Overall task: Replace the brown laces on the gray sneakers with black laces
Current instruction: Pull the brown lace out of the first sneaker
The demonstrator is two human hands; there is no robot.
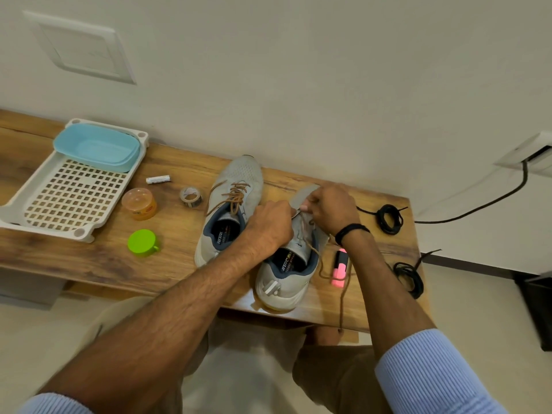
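Pink highlighter (339, 268) and coiled black laces (389, 219) right of the near gray sneaker (283, 285) on wooden desk (179, 258), left hand (270, 222) in a grip on its upper, right hand (331, 207) pinching its loose brown lace (343, 306), tongue raised.

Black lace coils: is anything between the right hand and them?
Nothing visible does. Bare tabletop lies between the right hand and the far black lace coil; the pink highlighter sits nearer, beside the near sneaker, left of the near coil.
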